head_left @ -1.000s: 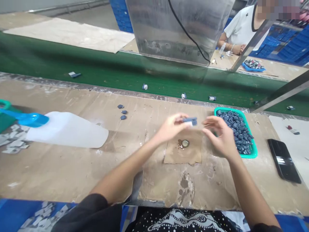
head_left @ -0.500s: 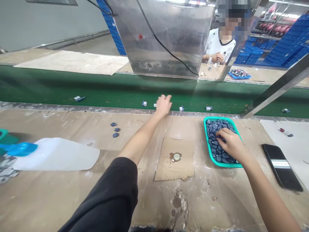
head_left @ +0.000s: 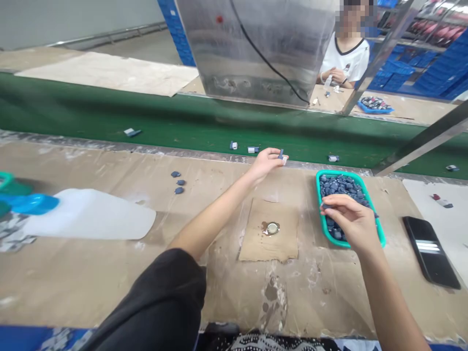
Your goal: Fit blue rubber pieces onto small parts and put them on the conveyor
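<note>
My left hand (head_left: pixel 266 162) is stretched out to the near edge of the green conveyor belt (head_left: pixel 183 119). Its fingertips pinch a small blue-and-white piece (head_left: pixel 282 156). My right hand (head_left: pixel 351 220) hovers over the teal basket (head_left: pixel 319 195), which is full of dark blue pieces (head_left: pixel 341 186). Its fingers are closed, and a dark blue piece (head_left: pixel 325 206) shows at the fingertips. Between my hands lies a cardboard square (head_left: pixel 270 243) with a small round cap (head_left: pixel 272 227) on it.
More small pieces (head_left: pixel 234 145) ride the belt. Three dark blue pieces (head_left: pixel 178 182) lie on the bench. A white scoop (head_left: pixel 91 220) lies left, a black phone (head_left: pixel 431 251) right. A metal housing (head_left: pixel 263 44) stands beyond the belt, with another person (head_left: pixel 349 56) behind it.
My hands were together on one piece, then parted. The left reached to the belt and now pinches a piece there. The right went into the basket and has lifted out, closed.
</note>
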`<state>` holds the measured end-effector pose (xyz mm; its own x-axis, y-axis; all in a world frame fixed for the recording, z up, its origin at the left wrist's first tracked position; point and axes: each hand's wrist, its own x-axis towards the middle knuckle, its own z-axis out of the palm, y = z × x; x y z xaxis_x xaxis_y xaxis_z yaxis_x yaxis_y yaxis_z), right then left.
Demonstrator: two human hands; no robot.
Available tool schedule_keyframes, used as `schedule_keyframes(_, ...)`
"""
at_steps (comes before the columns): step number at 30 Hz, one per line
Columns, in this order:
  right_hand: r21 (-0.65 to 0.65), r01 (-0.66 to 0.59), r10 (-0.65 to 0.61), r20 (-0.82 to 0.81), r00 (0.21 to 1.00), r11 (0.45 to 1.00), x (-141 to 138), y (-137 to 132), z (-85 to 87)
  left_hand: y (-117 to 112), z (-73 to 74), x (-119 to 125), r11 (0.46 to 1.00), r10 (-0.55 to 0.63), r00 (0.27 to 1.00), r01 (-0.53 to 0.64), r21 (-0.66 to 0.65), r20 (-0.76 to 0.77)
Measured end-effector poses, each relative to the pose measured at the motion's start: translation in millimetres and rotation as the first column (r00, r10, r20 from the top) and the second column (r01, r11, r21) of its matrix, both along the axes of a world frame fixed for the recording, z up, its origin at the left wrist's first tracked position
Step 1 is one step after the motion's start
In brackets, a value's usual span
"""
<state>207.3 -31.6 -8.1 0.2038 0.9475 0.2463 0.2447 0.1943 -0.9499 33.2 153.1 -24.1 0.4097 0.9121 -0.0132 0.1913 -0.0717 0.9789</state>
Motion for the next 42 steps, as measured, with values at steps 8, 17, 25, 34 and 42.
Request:
schedule_keyframes(8,-0.256,-0.251,0.177,-0.279,0.944,0.933,-54,7,-43.3,-111,-14.7,-93,0.81,0.374,0.787,-0.02,-0.586,0.49)
schedule_keyframes(17,-0.2,-0.148,0.227,0.461,0.858,0.968,-70,3,-42.0,-125,-30.3,-101,0.816,0.456,0.735,-0.12,-0.566,0.502)
schedule_keyframes(25,-0.16,-0.295,0.252,0.918,0.305,0.942,-96,4,-38.5,-132,-33.7,-99,0.866,0.371,0.818,-0.133,-0.482,0.44)
schedule_keyframes(34,-0.297,-0.227,0.18,-0.177,0.968,0.928,-88,14,-15.2,-144,-27.3,-93,0.904,0.227,0.904,-0.057,-0.423,0.363)
schedule_keyframes(42,-0.395,-0.221,0.064,-0.373,0.926,0.892,-101,16,-12.4,-151,-24.3,-91,0.917,0.179,0.918,-0.026,-0.397,0.353)
